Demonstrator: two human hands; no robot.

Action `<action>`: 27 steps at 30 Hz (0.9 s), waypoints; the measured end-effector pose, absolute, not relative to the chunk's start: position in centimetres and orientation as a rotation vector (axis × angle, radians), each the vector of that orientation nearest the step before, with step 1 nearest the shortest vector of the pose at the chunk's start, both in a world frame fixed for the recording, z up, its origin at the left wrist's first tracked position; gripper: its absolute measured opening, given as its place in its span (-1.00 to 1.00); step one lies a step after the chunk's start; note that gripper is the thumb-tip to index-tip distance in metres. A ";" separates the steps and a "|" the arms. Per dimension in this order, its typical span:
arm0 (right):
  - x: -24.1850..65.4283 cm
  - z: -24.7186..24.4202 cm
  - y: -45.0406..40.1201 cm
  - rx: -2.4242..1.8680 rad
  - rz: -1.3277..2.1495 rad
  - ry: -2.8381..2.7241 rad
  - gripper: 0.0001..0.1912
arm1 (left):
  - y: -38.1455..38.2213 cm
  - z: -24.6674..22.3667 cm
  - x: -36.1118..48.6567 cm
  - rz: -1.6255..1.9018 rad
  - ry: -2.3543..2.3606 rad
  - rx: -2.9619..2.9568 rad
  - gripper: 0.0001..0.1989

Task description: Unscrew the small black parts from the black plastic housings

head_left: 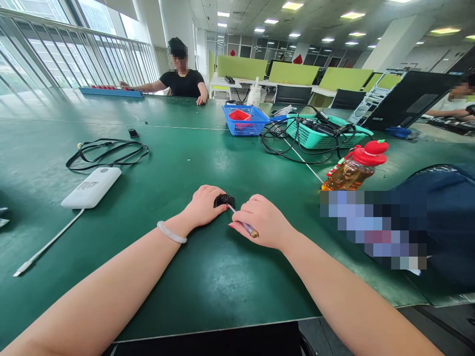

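My left hand [203,204], with a pale bangle [171,233] on its wrist, is closed on a small black block-like part [225,200] resting at the table's middle. My right hand [261,221] grips a screwdriver [248,227] by its see-through handle. Its thin metal shaft slants up and left, and the tip meets the near side of the black part or lies very close to it. The exact contact is too small to make out. Fingers partly cover the black part.
A white power bank [91,188] with a cable and a coiled black strap [107,153] lie left. A blue basket [245,129], a teal basket [315,141] with tangled cables, a red-capped bottle [351,170] and dark cloth [441,217] stand right. A person [183,81] sits across the green table [178,301].
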State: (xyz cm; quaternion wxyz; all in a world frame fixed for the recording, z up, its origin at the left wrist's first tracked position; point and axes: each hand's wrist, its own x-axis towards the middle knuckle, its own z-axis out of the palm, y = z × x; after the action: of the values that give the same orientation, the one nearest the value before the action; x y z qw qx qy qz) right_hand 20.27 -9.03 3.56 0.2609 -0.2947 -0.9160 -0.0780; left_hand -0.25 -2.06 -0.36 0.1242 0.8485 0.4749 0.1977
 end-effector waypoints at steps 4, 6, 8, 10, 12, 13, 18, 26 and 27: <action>20.2 3.5 -9.0 -0.814 -0.221 -2.505 -0.67 | -2.0 -0.4 -0.2 0.566 1.386 2.478 -0.69; 20.2 3.5 -9.0 -0.808 -0.240 -2.506 -0.66 | -2.0 -0.4 -0.3 0.564 1.382 2.479 -0.69; 20.3 3.5 -9.0 -0.793 -0.262 -2.513 -0.66 | -2.0 -0.4 -0.3 0.572 1.379 2.480 -0.69; 20.2 3.4 -9.0 -0.779 -0.290 -2.523 -0.66 | -2.0 -0.4 -0.3 0.579 1.373 2.483 -0.69; 20.2 3.4 -9.1 -0.772 -0.316 -2.533 -0.66 | -2.0 -0.4 -0.3 0.583 1.369 2.487 -0.69; 20.1 3.4 -9.1 -0.769 -0.322 -2.538 -0.66 | -2.0 -0.4 -0.3 0.585 1.368 2.488 -0.69; 19.9 3.4 -9.2 -0.763 -0.312 -2.552 -0.68 | -2.0 -0.5 -0.3 0.596 1.360 2.492 -0.69; 20.0 3.4 -9.1 -0.753 -0.343 -2.532 -0.67 | -1.9 -0.6 -0.3 0.574 1.384 2.489 -0.66; 20.0 3.4 -9.1 -0.753 -0.348 -2.523 -0.68 | -1.9 -0.6 -0.3 0.574 1.387 2.491 -0.66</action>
State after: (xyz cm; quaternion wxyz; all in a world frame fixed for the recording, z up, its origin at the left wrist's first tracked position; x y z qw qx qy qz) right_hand 20.05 -9.09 3.42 0.2406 -0.2751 -0.9221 -0.1273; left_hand -0.34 -1.94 -0.60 0.1164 0.8507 0.4736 0.1961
